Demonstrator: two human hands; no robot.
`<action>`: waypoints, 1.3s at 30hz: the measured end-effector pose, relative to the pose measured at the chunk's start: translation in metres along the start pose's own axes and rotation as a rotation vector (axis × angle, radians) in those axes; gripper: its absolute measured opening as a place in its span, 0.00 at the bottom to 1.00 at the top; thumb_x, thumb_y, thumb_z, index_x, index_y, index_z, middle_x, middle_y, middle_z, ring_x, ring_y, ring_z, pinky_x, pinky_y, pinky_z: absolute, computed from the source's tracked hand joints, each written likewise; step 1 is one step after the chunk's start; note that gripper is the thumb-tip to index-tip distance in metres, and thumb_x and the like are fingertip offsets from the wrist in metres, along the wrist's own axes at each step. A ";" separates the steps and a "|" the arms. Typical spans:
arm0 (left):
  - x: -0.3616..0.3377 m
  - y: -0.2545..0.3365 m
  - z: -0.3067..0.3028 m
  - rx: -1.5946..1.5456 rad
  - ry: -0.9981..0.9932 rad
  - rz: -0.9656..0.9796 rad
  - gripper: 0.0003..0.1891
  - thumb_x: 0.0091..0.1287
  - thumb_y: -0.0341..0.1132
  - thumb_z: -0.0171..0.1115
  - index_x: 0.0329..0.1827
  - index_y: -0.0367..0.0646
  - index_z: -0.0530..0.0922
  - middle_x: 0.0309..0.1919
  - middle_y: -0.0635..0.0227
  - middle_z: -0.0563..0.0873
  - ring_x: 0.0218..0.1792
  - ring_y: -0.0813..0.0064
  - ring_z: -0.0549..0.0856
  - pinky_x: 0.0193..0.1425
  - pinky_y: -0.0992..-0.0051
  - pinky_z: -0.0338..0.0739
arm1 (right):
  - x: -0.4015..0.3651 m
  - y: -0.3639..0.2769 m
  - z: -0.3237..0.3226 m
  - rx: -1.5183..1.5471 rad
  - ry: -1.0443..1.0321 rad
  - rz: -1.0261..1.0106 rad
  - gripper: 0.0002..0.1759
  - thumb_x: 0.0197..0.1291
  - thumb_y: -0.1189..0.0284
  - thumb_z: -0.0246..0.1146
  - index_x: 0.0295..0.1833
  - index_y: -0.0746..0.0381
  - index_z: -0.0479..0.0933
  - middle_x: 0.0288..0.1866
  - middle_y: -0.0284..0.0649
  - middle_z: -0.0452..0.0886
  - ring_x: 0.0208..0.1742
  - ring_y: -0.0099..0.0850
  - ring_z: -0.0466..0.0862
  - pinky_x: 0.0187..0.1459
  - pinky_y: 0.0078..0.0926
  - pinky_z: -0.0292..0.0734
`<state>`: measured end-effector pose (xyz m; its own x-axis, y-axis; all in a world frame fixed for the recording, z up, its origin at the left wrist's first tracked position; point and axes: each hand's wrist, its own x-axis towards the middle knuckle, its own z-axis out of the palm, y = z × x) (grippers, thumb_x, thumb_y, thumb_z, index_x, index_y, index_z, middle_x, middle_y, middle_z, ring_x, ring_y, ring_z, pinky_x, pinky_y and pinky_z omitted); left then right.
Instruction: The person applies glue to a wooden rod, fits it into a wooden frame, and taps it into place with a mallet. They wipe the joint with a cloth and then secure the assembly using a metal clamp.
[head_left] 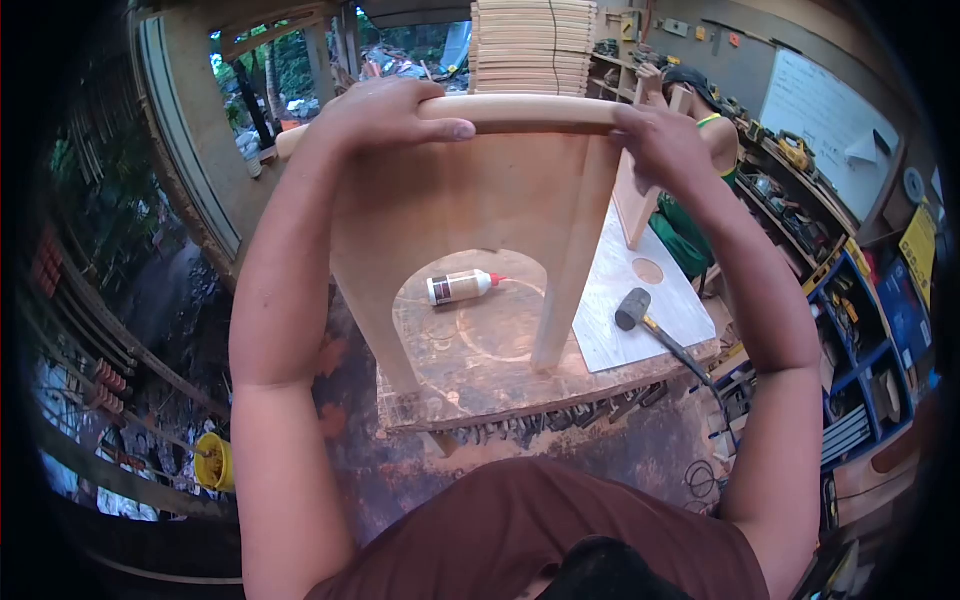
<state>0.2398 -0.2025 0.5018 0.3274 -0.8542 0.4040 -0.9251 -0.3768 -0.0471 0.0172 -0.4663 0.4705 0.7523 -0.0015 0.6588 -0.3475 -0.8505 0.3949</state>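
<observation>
A light wooden furniture frame stands upright on the workbench, with an arched cut-out between its two legs. Along its top runs a rounded wooden rail. My left hand grips the rail's left part, thumb on the near face and fingers over the far side. Around the right end of the same rail my right hand is closed; some of its fingers are hidden. Through the arch a white glue bottle with a red tip shows lying on its side. Right of the frame lies a black-headed mallet.
The worn workbench carries a pale board under the mallet head. A stack of wooden slats rises behind. At the right, a co-worker holds another wooden piece near tool shelves. A yellow bucket is lower left.
</observation>
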 end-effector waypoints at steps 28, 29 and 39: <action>-0.002 -0.010 -0.010 -0.265 -0.115 -0.134 0.49 0.68 0.78 0.30 0.63 0.40 0.79 0.59 0.54 0.82 0.60 0.58 0.79 0.68 0.66 0.69 | 0.056 -0.144 -0.001 0.269 0.305 -0.337 0.09 0.62 0.71 0.56 0.43 0.55 0.80 0.37 0.42 0.86 0.41 0.39 0.88 0.43 0.40 0.82; -0.005 -0.006 -0.014 -0.254 -0.119 -0.126 0.49 0.68 0.77 0.30 0.63 0.40 0.78 0.59 0.54 0.82 0.62 0.58 0.79 0.69 0.66 0.68 | 0.051 -0.127 0.004 0.247 0.329 -0.326 0.08 0.62 0.71 0.56 0.43 0.55 0.80 0.37 0.41 0.86 0.40 0.39 0.88 0.43 0.39 0.82; 0.006 -0.013 -0.001 -0.200 -0.099 -0.111 0.52 0.67 0.79 0.28 0.71 0.40 0.72 0.71 0.47 0.72 0.73 0.52 0.70 0.77 0.63 0.60 | 0.001 -0.026 0.024 0.166 0.342 -0.127 0.06 0.63 0.67 0.59 0.42 0.54 0.80 0.36 0.38 0.85 0.40 0.37 0.87 0.41 0.40 0.81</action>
<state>0.2529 -0.2019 0.5060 0.4369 -0.8462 0.3051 -0.8990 -0.3998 0.1786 0.0402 -0.4569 0.4459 0.5440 0.2605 0.7976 -0.1476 -0.9061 0.3965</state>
